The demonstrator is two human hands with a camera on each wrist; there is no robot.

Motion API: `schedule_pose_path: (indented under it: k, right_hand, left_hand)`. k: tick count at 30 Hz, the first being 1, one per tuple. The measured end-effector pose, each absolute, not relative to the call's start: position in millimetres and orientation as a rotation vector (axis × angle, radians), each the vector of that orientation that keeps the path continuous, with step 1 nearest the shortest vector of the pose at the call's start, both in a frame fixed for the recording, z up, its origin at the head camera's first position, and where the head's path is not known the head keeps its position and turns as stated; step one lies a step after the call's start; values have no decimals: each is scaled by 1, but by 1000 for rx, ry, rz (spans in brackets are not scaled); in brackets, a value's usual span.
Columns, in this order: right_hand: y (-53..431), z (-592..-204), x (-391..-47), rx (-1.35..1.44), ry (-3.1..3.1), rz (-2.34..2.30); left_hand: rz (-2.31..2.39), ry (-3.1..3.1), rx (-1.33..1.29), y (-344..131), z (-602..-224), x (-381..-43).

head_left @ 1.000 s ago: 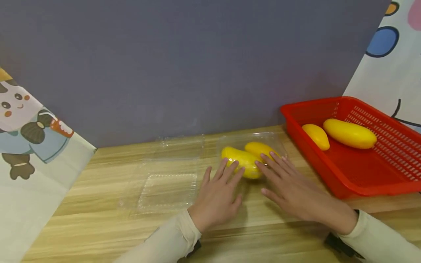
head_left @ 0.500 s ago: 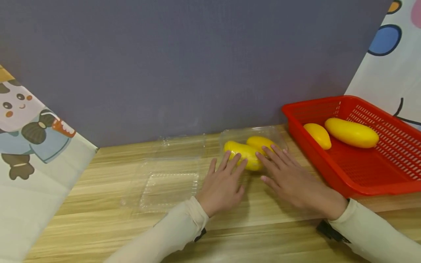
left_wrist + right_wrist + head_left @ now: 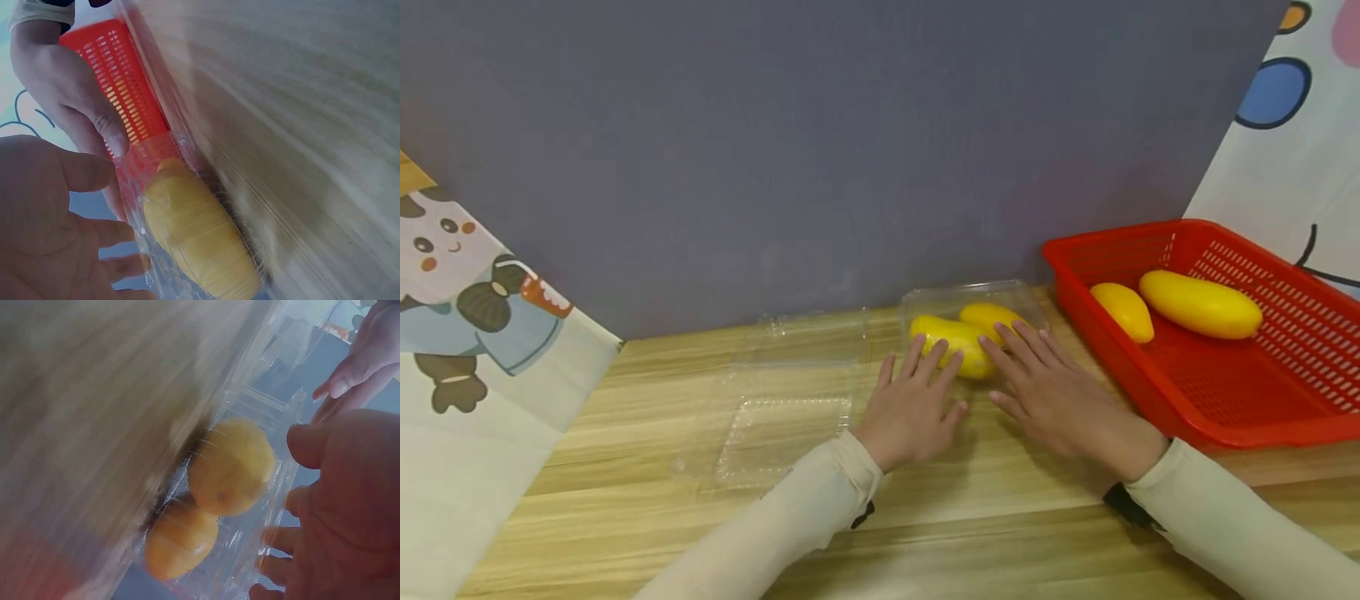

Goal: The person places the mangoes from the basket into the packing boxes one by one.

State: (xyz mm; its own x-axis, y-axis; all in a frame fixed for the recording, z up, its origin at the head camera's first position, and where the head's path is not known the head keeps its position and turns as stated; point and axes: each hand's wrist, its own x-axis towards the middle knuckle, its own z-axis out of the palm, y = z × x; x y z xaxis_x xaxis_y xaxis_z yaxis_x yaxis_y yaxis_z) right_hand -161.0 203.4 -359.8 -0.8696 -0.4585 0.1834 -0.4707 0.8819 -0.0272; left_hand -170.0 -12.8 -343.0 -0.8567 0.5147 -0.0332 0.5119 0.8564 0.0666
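A clear plastic box (image 3: 966,292) stands near the back wall with two yellow fruits inside. The nearer fruit (image 3: 957,343) is long and plump; behind it lies a smaller mango-like one (image 3: 988,317). My left hand (image 3: 913,410) has its fingers spread, their tips at the front left of the box. On the other side my right hand (image 3: 1060,396) lies with straight fingers at the box's front right. In the right wrist view, the fingertips meet the clear plastic (image 3: 269,506) beside the fruits (image 3: 231,465). Neither hand curls round anything.
A second clear plastic box (image 3: 786,433) lies opened out on the wooden table (image 3: 625,517) to the left. At the right stands a red basket (image 3: 1187,429) holding a long yellow fruit (image 3: 1201,305) and a mango (image 3: 1123,312). A grey wall (image 3: 820,167) closes off the back.
The box with its two fruits has slid away from me, toward the back wall. Both hands have moved forward with it, fingers still straight. The basket and the opened box stay put.
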Motion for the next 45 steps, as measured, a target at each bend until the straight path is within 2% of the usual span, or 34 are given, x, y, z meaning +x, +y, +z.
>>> schedule_pose_path:
  k: [27,45]
  right_hand:
    - [202,-365,-208,620,-2896,166]
    - [205,-361,-221,572,-2975,146]
  left_hand:
    - [128,2960,745,2,-345,-206]
    - [135,2954,679,10,-345,-218]
